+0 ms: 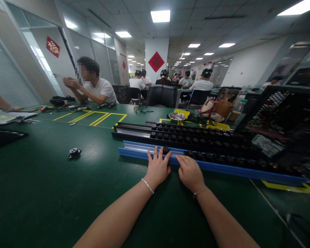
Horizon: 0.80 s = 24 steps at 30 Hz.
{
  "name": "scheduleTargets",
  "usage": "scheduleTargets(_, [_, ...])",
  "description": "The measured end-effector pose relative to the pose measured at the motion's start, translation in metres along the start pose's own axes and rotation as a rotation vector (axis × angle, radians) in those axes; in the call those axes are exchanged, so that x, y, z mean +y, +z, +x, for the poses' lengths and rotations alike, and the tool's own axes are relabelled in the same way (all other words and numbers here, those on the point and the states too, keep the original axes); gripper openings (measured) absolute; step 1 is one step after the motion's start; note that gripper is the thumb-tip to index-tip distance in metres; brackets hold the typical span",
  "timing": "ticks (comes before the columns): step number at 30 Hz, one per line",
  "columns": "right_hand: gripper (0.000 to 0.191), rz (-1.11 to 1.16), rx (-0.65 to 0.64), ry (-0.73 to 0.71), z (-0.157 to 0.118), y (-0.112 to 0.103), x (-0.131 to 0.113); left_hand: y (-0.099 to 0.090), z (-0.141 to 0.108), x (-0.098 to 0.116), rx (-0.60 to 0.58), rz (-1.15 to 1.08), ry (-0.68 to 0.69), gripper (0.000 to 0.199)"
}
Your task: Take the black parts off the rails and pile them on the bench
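Observation:
A long blue rail (134, 154) lies across the green table, with a row of small black round parts (209, 156) in its channel towards the right. My left hand (157, 167) rests on the rail with its fingers spread, the fingertips over the channel. One black part (165, 150) sits by its index finger, apart from the row. To the right, my right hand (190, 172) touches the front edge of the rail, its index finger pointing left and the other fingers curled; whether it holds anything is hidden. Black rails (131, 134) with similar parts lie behind.
A small black and silver part (74, 153) lies on the left of the green table (54, 189). Behind the rails are a metal dish (177, 116) and yellow trays (218, 126). A person (100, 88) sits across at the left; a dark perforated case (286, 117) stands right.

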State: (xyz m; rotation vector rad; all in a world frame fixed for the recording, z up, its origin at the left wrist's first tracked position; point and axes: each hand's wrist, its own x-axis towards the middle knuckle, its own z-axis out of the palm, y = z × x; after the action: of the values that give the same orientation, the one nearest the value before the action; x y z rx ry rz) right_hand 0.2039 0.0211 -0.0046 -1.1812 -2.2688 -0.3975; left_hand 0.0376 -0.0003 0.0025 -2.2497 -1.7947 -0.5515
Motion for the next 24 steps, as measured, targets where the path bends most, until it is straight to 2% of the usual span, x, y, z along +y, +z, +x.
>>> scheduleTargets(16, [0.051, 0.013, -0.035, 0.003, -0.0018, -0.0012, 0.0023, 0.0013, 0.0, -0.0036, 0.019, 0.008, -0.047, 0.056])
scheduleTargets(24, [0.048, 0.02, -0.05, -0.001, -0.0024, -0.003, 0.0016, 0.0014, 0.0015, -0.0057, 0.031, -0.013, -0.055, 0.054])
